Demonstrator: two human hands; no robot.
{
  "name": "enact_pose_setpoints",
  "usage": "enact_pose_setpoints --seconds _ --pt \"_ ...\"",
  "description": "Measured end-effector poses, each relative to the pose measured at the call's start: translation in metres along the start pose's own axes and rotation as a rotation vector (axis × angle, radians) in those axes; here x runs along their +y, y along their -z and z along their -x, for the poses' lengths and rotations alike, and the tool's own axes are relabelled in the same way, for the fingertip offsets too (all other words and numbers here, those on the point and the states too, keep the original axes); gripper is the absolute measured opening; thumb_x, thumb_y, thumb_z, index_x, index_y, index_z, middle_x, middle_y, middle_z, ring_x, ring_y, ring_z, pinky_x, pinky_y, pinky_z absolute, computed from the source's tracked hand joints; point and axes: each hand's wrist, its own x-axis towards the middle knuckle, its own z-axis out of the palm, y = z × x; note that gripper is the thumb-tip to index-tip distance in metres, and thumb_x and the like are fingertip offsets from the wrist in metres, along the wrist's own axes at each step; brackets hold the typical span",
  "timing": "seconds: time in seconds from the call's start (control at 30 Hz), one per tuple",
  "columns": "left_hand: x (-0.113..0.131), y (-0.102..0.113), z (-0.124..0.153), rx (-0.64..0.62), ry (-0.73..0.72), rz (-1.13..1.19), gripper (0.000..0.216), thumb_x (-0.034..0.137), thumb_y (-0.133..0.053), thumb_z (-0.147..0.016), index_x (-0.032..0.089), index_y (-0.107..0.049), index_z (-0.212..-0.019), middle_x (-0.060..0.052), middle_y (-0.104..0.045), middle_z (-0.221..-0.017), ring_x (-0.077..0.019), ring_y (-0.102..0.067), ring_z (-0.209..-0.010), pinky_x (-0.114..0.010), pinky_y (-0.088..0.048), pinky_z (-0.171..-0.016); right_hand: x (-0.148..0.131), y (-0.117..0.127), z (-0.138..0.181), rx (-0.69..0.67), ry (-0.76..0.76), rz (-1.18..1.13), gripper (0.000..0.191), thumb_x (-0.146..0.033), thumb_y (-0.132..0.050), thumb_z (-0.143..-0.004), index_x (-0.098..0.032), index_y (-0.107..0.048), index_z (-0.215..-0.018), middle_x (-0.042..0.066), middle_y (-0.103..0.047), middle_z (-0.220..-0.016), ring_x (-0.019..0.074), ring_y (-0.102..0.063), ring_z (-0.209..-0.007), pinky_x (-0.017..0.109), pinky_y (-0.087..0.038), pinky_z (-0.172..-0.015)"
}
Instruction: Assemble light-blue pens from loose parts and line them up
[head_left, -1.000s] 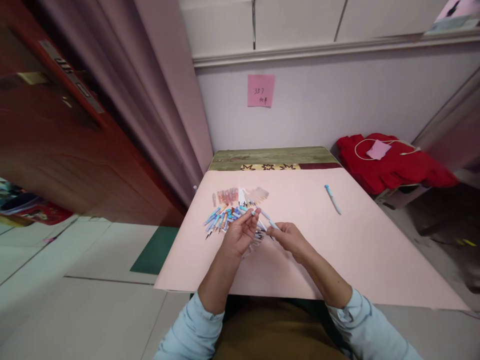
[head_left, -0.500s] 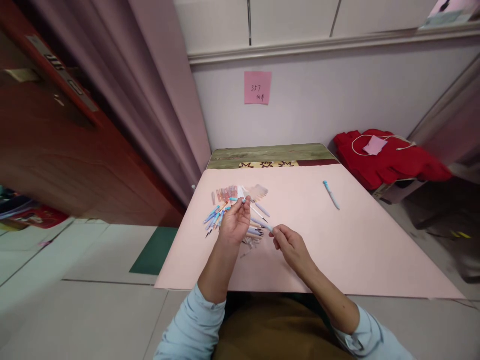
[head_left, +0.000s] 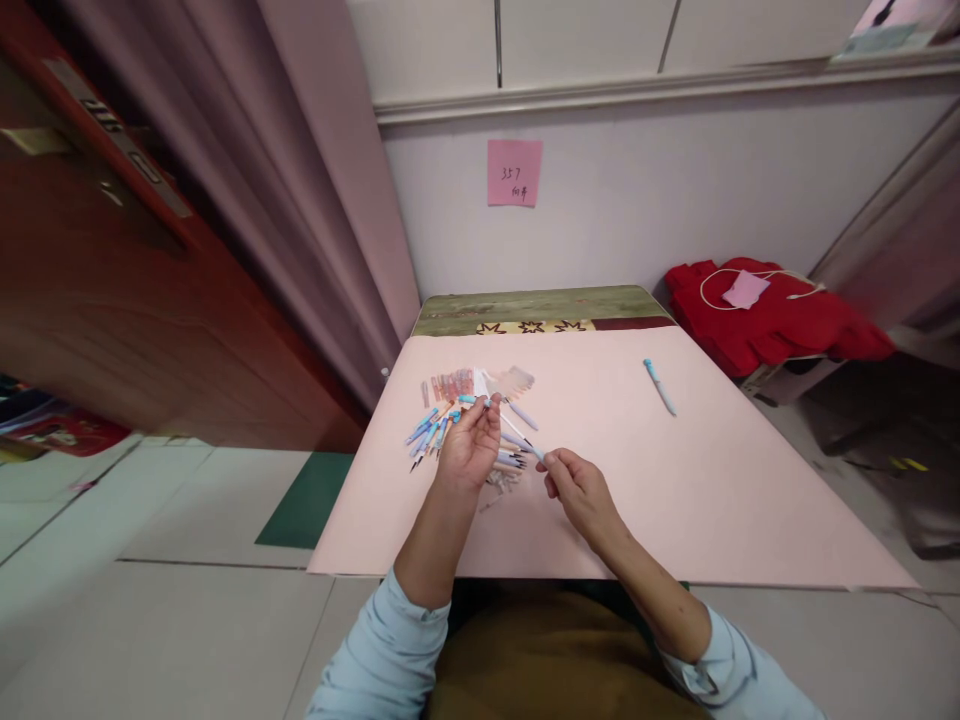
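Observation:
My left hand (head_left: 471, 445) is closed, palm up, around the blue-topped part of a pen (head_left: 468, 399). From it a thin white refill (head_left: 516, 428) with a dark tip slants down to the right. My right hand (head_left: 581, 492) pinches a pale blue pen barrel (head_left: 539, 455), its open end close to the refill's tip; whether they touch, I cannot tell. Beneath and beside my left hand lie several blue pen parts (head_left: 427, 430), dark-tipped barrels (head_left: 512, 460), reddish small pieces (head_left: 452, 385) and clear pieces (head_left: 502, 482). A whole blue-topped pen (head_left: 660, 388) lies apart on the right.
The pink-covered table (head_left: 720, 500) stands against the wall, where a pink note (head_left: 514, 173) is stuck. A red cloth (head_left: 780, 325) with a white cable is at the right. A purple curtain (head_left: 330, 180) and a wooden door (head_left: 187, 330) stand at the left.
The refill's dark tip and the barrel's open end are slightly closer together. Both hands keep their grips; the whole view has shifted a little.

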Motion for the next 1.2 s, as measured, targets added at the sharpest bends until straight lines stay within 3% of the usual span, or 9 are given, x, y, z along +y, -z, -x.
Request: enact_pose_setpoints --seconds 0.27,0.5,0.63,0.77,0.93,1.2 --pt "-0.013 0.005 -0.002 -0.018 0.017 -0.026 0.012 0.002 -0.051 -0.089 0.008 -0.061 -0.094 -0.013 -0.072 -0.092 -0.0109 -0.069 -0.068 -0.016 -0.058 -0.06 0.005 -0.002 -0.008 -0.023 -0.014 -0.075 0.037 -0.05 -0.045 -0.09 -0.018 -0.063 -0.085 -0.002 -0.056 -0.062 0.0126 -0.047 -0.056 0.023 -0.036 -0.055" --pt "-0.017 0.005 -0.005 0.011 -0.055 -0.058 0.013 -0.001 -0.053 -0.086 0.008 -0.062 -0.09 -0.012 -0.072 -0.086 -0.0104 -0.069 -0.066 -0.015 -0.058 -0.06 0.007 -0.006 -0.02 -0.098 -0.194 -0.31 0.016 -0.033 -0.052 -0.077 -0.019 -0.055 -0.084 -0.007 -0.047 -0.059 0.0077 -0.034 -0.045 0.02 -0.024 -0.043" --pt "-0.024 0.004 -0.009 -0.003 -0.074 -0.087 0.012 -0.001 -0.055 -0.086 0.007 -0.063 -0.086 -0.012 -0.072 -0.085 -0.0104 -0.069 -0.068 -0.015 -0.058 -0.062 0.006 -0.004 -0.024 -0.135 -0.177 -0.425 0.024 -0.036 -0.059 -0.075 -0.018 -0.055 -0.09 -0.005 -0.056 -0.065 0.006 -0.034 -0.043 0.019 -0.023 -0.041" --pt "-0.036 0.0 -0.011 -0.037 -0.033 -0.142 0.009 0.0 -0.057 -0.085 0.006 -0.064 -0.085 -0.013 -0.072 -0.086 -0.0106 -0.069 -0.066 -0.015 -0.057 -0.06 0.007 0.001 -0.035 -0.114 -0.103 -0.455 0.031 -0.042 -0.063 -0.075 -0.018 -0.055 -0.092 -0.001 -0.064 -0.072 0.007 -0.041 -0.047 0.02 -0.033 -0.046" --pt "-0.045 -0.009 -0.015 -0.078 0.015 -0.212 0.006 0.004 -0.061 -0.084 0.007 -0.065 -0.087 -0.013 -0.073 -0.089 -0.0126 -0.07 -0.069 -0.016 -0.056 -0.057 0.016 0.015 -0.057 -0.002 0.021 -0.449 0.033 -0.043 -0.065 -0.077 -0.017 -0.058 -0.096 0.002 -0.066 -0.08 0.0096 -0.05 -0.057 0.022 -0.041 -0.054" --pt "-0.053 -0.013 -0.031 -0.029 0.024 -0.177 0.003 0.008 -0.065 -0.083 0.008 -0.063 -0.085 -0.007 -0.07 -0.079 -0.0073 -0.063 -0.056 -0.014 -0.052 -0.049 0.039 0.047 -0.069 0.328 0.248 -0.097 0.033 -0.044 -0.061 -0.084 -0.018 -0.073 -0.099 0.006 -0.071 -0.089 0.019 -0.061 -0.082 0.031 -0.049 -0.075"
